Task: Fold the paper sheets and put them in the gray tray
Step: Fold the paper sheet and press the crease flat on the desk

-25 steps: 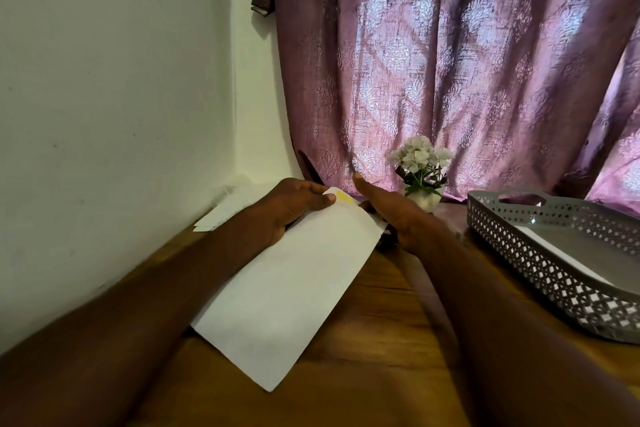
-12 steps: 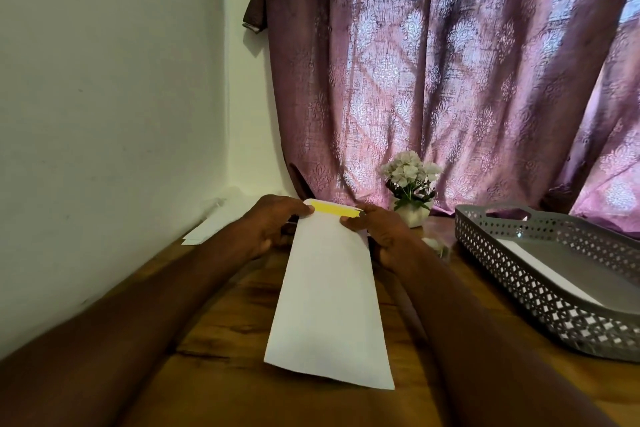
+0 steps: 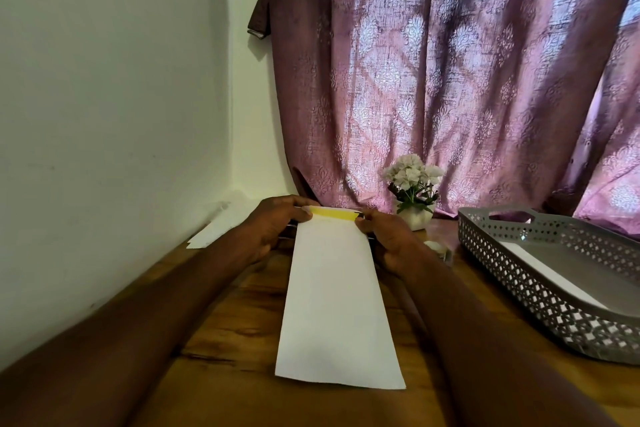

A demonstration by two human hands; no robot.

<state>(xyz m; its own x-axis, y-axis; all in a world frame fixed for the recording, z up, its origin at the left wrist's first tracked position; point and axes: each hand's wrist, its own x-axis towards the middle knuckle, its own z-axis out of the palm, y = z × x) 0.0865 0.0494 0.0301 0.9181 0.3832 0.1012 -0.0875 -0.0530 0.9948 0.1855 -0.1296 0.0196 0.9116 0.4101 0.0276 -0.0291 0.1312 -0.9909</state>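
A long white folded paper sheet (image 3: 336,305) lies lengthwise on the wooden table (image 3: 242,291), running from the near edge away from me. A yellow strip (image 3: 334,213) shows at its far end. My left hand (image 3: 277,225) pinches the far left corner, and my right hand (image 3: 388,243) pinches the far right corner. The gray perforated tray (image 3: 512,274) stands to the right, with a white sheet (image 3: 550,274) lying inside it. More white sheets (image 3: 221,222) lie in the far left corner against the wall.
A small white pot of pale flowers (image 3: 414,192) stands behind the paper, in front of a purple curtain (image 3: 450,80). A small pale object (image 3: 438,248) sits between my right hand and the tray. A white wall (image 3: 104,114) bounds the table on the left.
The paper swung from a diagonal lie to straight lengthwise in front of me. Both hands now grip its far corners, and the yellow strip has come into full view.
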